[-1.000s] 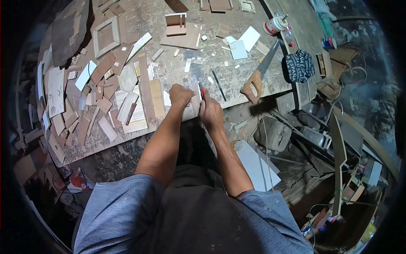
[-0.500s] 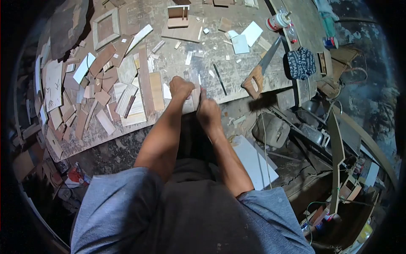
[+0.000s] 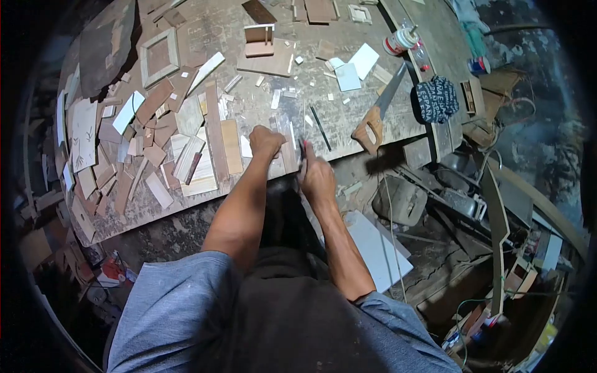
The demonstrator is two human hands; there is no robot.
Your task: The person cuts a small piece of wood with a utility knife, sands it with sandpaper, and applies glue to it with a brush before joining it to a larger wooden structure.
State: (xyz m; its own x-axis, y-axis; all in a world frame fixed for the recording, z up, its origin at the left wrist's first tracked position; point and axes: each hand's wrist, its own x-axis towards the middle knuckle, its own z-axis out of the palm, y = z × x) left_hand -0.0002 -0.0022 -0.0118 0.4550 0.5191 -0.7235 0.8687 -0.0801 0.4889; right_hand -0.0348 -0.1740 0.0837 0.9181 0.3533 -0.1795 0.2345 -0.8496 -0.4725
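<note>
My left hand (image 3: 266, 142) is closed and presses on a small flat wood piece (image 3: 288, 155) at the table's front edge. Just right of that piece, my right hand (image 3: 317, 178) is closed round a slim dark tool (image 3: 303, 149) with a pinkish-red spot by the fingertip; the tool is too small and blurred to name. A narrow white strip (image 3: 293, 134) lies beside the wood piece. Further right are a dark pencil-like stick (image 3: 321, 128) and a handsaw (image 3: 372, 126) with a wooden handle.
Wood offcuts (image 3: 155, 99) crowd the left of the worktable (image 3: 205, 37). A square frame (image 3: 160, 56) lies behind them. Towards the right stand a white tub (image 3: 401, 41) and a patterned cloth bundle (image 3: 437, 99). A pale board (image 3: 373, 248) leans below the table edge.
My right hand has moved a little right and down, with the tool, away from the wood piece. My left hand stays on the piece. The view has shifted slightly.
</note>
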